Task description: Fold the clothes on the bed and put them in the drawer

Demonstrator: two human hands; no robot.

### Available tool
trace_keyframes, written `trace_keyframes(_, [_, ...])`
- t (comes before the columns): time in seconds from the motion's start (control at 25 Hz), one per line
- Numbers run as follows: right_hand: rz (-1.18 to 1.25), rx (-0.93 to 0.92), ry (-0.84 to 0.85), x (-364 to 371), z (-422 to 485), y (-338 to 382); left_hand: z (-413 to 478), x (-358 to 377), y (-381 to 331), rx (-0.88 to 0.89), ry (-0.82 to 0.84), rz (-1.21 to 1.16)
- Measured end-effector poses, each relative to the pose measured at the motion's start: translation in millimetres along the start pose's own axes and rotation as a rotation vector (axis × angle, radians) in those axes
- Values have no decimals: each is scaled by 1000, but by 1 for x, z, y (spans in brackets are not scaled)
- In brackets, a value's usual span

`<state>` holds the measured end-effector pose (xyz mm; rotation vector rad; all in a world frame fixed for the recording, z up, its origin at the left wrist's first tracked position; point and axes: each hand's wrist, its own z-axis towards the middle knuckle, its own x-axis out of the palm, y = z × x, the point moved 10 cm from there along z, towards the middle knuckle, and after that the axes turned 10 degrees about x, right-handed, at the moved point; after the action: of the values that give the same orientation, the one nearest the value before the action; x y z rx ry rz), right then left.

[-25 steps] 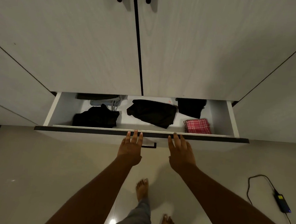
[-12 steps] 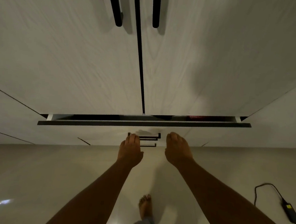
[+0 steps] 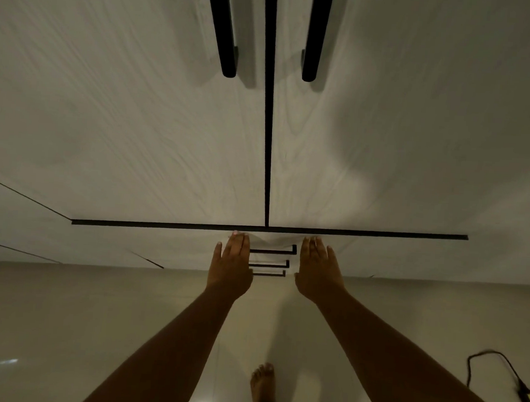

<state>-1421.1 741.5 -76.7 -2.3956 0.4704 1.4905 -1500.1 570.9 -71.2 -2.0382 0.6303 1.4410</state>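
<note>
Pale wood-grain drawer with black top edge [image 3: 395, 250] now pushed shut, clothes hidden; left grip [image 3: 231, 267] and right grip [image 3: 318, 270] flat-open against its front, holding nothing, so stowing looks done.

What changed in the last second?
The drawer slid from wide open to shut, hiding the clothes inside. The left hand and right hand followed it in, fingers straight against its front, gripping nothing. The doors above stayed closed; the charger stayed on the floor.
</note>
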Motion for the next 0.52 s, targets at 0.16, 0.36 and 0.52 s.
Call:
trace_keyframes(0.16, [16,6,1,-4,9,2,6,-2,8,12,32,46])
trace_keyframes(0.36, [4,-45,36,-14,9,-5,11,-11,10,-15,62,39])
trace_keyframes(0.52, [13,-143,-38,-52,-7,8,-9,-41,2,-53,-3,75])
